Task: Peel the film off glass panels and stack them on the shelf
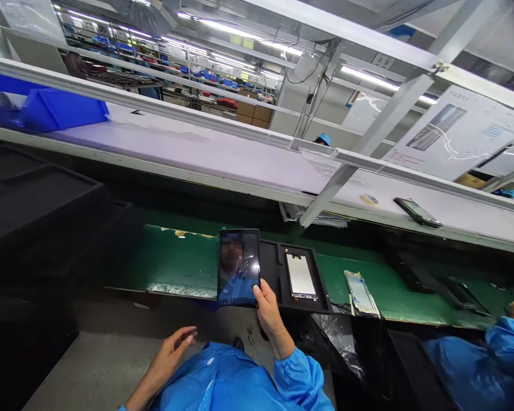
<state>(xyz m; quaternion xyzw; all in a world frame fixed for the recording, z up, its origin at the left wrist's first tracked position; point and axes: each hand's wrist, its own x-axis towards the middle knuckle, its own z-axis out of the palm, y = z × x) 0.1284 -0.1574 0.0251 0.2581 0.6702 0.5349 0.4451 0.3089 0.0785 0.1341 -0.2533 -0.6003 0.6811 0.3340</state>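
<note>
A glossy black tablet-like screen (pixel 239 268) stands nearly upright in front of me, with a reflection on its face. My right hand (pixel 268 308) grips its lower right corner, thumb on the front; the fingers behind it are hidden. Apart from it, lower and to the left, my left hand (pixel 171 354) holds nothing, its fingers stretched out. Just right of the screen, a black foam tray (pixel 321 279) lies on the green bench and bears a white-backed display panel (pixel 300 275).
Farther right on the green bench (pixel 182 262) lies another panel (pixel 360 292). Black trays (pixel 34 200) are stacked at left. A co-worker's blue sleeve (pixel 509 342) and hand are at right. The shelf above bears a blue bin (pixel 64 108), a tape roll (pixel 369 199) and a device (pixel 417 212).
</note>
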